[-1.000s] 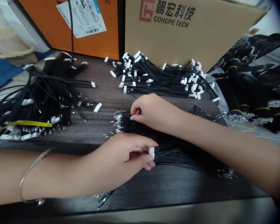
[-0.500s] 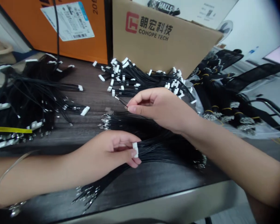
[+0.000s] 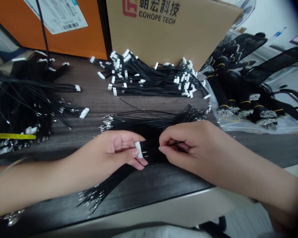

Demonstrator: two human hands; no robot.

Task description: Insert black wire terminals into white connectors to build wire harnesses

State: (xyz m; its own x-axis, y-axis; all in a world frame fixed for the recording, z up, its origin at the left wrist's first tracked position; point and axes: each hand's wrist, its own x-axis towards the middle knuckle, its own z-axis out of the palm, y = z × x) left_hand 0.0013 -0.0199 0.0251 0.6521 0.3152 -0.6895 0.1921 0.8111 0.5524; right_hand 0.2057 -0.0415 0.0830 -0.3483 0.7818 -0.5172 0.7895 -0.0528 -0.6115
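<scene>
My left hand (image 3: pixel 119 150) pinches a small white connector housing (image 3: pixel 139 149) between thumb and fingers, just above the dark table. My right hand (image 3: pixel 186 147) is closed in a pinch on a thin black wire (image 3: pixel 152 152), its metal-tipped end right at the connector's face. Both hands lie over a loose bundle of black wires with metal terminals (image 3: pixel 144 124) that runs across the table under them.
A heap of finished wires with white connectors (image 3: pixel 149 77) lies behind, in front of a cardboard box (image 3: pixel 173 29). More black wires (image 3: pixel 22 99) pile up at the left. Banded wire bundles in clear plastic (image 3: pixel 240 99) sit at the right. The table's front edge (image 3: pixel 163 208) is near.
My right hand lifted one wire out of the bundle, then came down and toward me to meet the connector in my left hand. The view shifted left and down.
</scene>
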